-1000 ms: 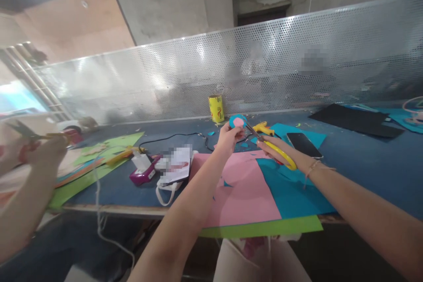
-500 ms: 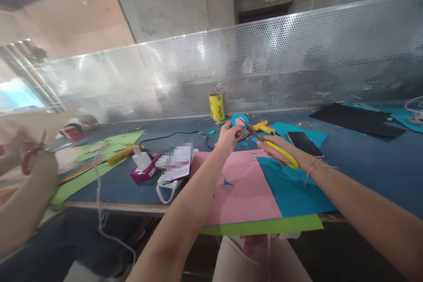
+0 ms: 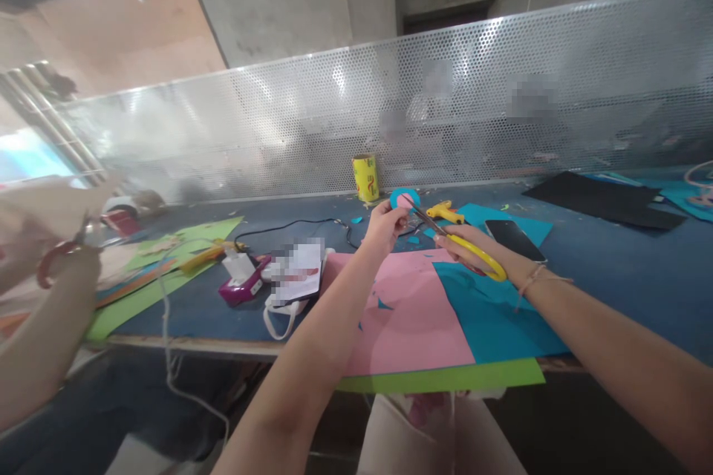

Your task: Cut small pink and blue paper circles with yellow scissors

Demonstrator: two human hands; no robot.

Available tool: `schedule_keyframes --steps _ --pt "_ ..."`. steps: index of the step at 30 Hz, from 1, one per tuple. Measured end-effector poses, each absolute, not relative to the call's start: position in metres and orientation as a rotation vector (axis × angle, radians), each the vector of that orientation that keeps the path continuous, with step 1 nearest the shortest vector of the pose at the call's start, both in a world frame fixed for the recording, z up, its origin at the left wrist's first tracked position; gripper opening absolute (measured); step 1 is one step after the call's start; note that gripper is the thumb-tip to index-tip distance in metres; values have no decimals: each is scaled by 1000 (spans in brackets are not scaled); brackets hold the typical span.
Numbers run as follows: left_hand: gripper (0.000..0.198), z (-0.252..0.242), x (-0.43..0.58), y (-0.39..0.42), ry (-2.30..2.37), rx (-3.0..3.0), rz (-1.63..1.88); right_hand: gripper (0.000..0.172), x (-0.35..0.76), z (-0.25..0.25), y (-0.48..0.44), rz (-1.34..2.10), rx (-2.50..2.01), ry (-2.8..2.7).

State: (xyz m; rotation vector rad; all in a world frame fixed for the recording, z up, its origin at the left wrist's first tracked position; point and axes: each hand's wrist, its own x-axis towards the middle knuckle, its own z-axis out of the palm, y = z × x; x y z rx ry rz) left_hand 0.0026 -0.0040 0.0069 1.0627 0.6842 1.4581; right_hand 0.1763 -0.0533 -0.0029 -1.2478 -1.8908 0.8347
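My left hand (image 3: 388, 223) pinches a small piece of blue paper (image 3: 396, 197) with a pink centre, held up above the table. In my right hand (image 3: 465, 243) is a pair of scissors (image 3: 483, 256) with yellow handles; their blades reach to the piece's right edge. Whether the blades are parted I cannot make out. Below my hands lie a pink sheet (image 3: 409, 326) and a blue sheet (image 3: 506, 319), on top of a green sheet (image 3: 445, 378). Small blue scraps (image 3: 384, 304) rest on the pink sheet.
A yellow glue gun (image 3: 445, 212) and a phone (image 3: 515, 240) lie beyond my right hand. A yellow roll (image 3: 366, 178) stands by the perforated metal screen (image 3: 267, 133). Left are another phone (image 3: 299, 274), a purple power strip (image 3: 242, 289), cables and a co-worker's hand (image 3: 78, 271) with scissors.
My hands stay nearly in place, with the scissors' handles shifted very slightly right. At left, the co-worker's hand and scissors have moved a little.
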Motion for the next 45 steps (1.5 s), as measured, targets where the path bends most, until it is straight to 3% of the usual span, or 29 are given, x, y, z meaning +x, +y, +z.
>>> schedule_keyframes --steps 17,45 --pt "18 11 3 -6 706 1062 1458 52 179 1 -54 828 -1230 -1908" --pt "23 10 6 -12 670 1062 1425 49 179 -5 -55 955 -1167 -1806"
